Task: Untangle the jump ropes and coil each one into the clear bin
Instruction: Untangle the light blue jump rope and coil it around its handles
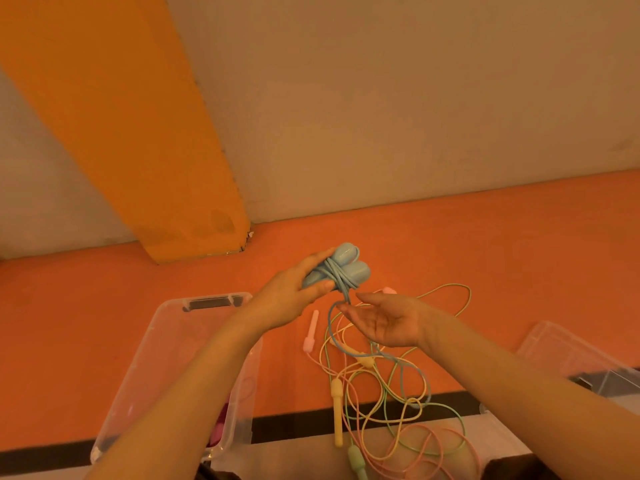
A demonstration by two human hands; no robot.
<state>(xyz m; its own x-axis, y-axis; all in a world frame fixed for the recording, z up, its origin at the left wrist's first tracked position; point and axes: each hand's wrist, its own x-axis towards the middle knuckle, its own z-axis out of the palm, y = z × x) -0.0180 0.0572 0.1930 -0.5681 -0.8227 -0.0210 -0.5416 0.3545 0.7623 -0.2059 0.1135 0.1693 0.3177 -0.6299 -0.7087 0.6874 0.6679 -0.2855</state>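
Clamped in my left hand (294, 292), just above the middle of the frame, are the two blue handles (348, 265) side by side, thumb across them, with the blue cord (334, 275) already wound round them several turns. My right hand (384, 323) sits just below and to the right, palm up and fingers loose, the free blue strand running down past its fingertips without being pinched. That strand drops into the tangle (391, 386) of yellow, green and pink cords in the lower middle. I judge the rope light and limp, the cord thin and likely slick plastic, so the wraps could slide off; the stiff handles are the sound place to hold. The clear bin (166, 341) stands at the lower left, something pink inside. No brand, label or writing is readable anywhere
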